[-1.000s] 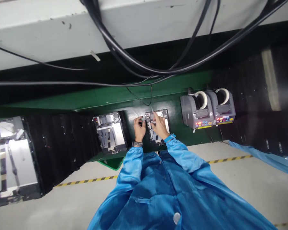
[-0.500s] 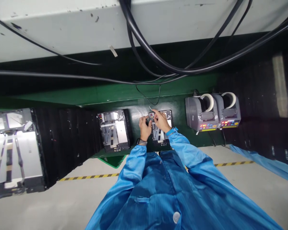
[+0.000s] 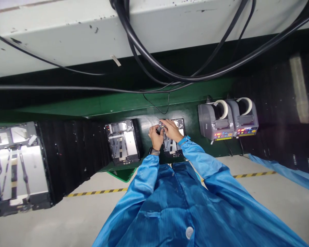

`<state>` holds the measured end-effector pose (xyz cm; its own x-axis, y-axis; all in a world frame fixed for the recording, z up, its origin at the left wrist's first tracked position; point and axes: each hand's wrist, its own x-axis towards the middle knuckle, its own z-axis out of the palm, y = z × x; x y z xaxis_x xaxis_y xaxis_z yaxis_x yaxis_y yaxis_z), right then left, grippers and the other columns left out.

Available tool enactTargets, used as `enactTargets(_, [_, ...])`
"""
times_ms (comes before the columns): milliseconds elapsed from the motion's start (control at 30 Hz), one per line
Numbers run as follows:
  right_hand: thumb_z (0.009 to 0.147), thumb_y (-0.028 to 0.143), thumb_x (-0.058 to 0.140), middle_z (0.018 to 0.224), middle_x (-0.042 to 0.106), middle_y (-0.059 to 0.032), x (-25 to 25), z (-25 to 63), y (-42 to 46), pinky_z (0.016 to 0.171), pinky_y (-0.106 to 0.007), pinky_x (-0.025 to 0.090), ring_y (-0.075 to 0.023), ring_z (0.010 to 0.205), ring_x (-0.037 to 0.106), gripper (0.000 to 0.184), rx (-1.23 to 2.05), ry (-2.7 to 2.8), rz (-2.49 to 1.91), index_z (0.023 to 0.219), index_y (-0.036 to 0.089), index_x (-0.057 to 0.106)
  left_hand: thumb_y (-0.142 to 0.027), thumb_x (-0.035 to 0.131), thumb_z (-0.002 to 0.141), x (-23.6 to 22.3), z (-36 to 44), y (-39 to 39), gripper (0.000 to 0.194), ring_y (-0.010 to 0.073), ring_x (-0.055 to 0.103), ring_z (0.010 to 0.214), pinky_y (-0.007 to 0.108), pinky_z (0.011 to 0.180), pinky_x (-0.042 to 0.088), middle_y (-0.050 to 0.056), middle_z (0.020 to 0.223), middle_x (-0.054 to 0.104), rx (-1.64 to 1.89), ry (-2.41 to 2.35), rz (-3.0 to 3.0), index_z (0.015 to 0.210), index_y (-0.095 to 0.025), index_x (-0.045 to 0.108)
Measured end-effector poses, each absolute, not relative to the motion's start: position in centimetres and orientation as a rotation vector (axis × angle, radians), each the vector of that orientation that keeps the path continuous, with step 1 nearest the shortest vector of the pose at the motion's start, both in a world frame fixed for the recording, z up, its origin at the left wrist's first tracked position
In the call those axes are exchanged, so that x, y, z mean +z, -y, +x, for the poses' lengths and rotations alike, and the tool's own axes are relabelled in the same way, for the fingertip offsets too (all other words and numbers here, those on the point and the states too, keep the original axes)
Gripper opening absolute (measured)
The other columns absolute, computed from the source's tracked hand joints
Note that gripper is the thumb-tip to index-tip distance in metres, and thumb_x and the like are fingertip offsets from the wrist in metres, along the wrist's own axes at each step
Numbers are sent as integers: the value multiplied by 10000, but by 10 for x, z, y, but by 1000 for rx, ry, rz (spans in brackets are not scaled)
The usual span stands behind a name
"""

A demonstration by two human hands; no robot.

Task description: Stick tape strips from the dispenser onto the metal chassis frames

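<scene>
An opened tablet-like device [image 3: 172,145] lies on the green bench top in front of me, its inner parts and silvery panels showing. My left hand [image 3: 156,138] is at its upper left edge, fingers bent and thumb on the edge. Across the upper part reaches my right hand [image 3: 172,130], its fingers closed together over the top left corner. Whatever is between the right fingertips is hidden or too small to name.
Left of my hands stands a stack of similar opened devices [image 3: 123,142], with a larger-looking stack [image 3: 28,171] further left. Two tape dispensers [image 3: 217,120] stand to the right. Black cables [image 3: 149,58] hang across above. A green bin [image 3: 125,175] sits below the bench edge.
A thin pale strip stuck out above my right fingertips before; now it no longer shows there. The right fingers have shifted slightly left and lower onto the device's corner. The view has tilted a little.
</scene>
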<state>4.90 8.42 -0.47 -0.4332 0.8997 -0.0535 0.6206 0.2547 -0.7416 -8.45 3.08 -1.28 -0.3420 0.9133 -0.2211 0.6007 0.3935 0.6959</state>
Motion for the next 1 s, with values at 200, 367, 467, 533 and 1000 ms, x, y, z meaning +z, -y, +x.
enactTargets(200, [901,26,455,1082,671,-96,-2,50,-88,978,-432,435,-279,1031,546,613,1023,2206,-1359,1478,209,552,-181,626,914,-11,-97,-31,220,228,621,973,442,991,470,63,1130,690,696,-1953,1299,1123,-241,660])
enactTargets(367, [883,20,476,1056,673,-90,-4,52,-90,961,-424,431,-281,1011,546,622,1047,2188,-1367,1472,203,551,-171,636,902,-8,-102,-31,208,223,629,972,432,983,488,55,1099,695,706,-1919,1296,1093,-242,676])
enactTargets(467, [874,14,475,1059,674,-87,-6,52,-91,957,-421,431,-285,1026,548,639,1050,2183,-1376,1476,215,549,-191,658,904,-8,-99,-31,182,228,616,972,437,993,471,53,1082,690,690,-1966,1306,1078,-242,674])
enactTargets(533, [876,16,470,1061,675,-88,-6,52,-91,955,-423,433,-286,1025,549,640,1046,2180,-1371,1480,215,548,-209,661,916,-8,-96,-30,168,229,612,975,432,994,459,57,1088,688,684,-1975,1314,1080,-240,670])
enactTargets(1000, [928,60,442,1082,667,-115,-7,52,-81,968,-448,430,-297,1041,532,606,982,2176,-1411,1517,188,503,-350,612,990,-15,-85,-24,202,280,584,1124,454,1007,407,102,1165,669,672,-2050,1388,1155,-234,625])
